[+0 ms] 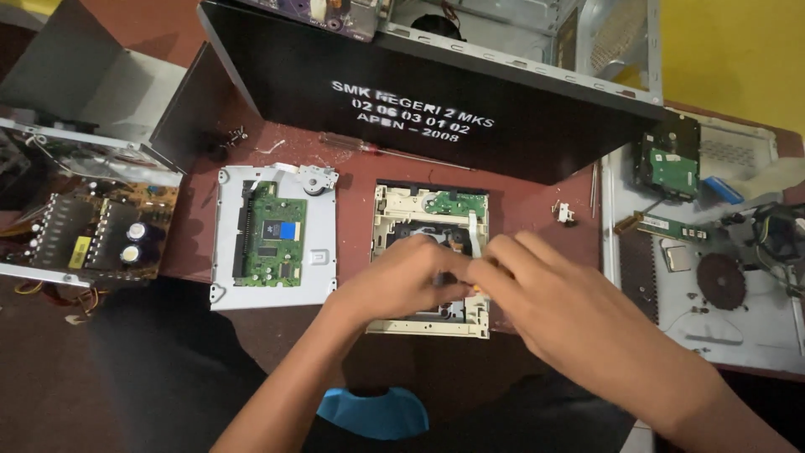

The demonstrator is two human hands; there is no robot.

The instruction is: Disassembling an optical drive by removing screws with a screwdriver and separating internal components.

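An opened optical drive [402, 210], a cream plastic frame with a small green board at its far end, lies on the reddish table in front of me. Both hands meet over its middle. My left hand [402, 281] is curled on the drive's mechanism and grips it. My right hand [545, 289] comes in from the right with its fingers pinched around a small tool with a yellow bit [476, 288], which is mostly hidden between the hands. The hands are blurred and cover the lower half of the drive.
A metal cover with a green circuit board [272, 243] lies left of the drive, and an open power supply [92, 235] further left. A black computer case [436, 84] stands behind, a screwdriver [377, 149] before it. A panel [755, 335] at right carries a hard drive [671, 159], memory stick [662, 225] and fan [721, 281].
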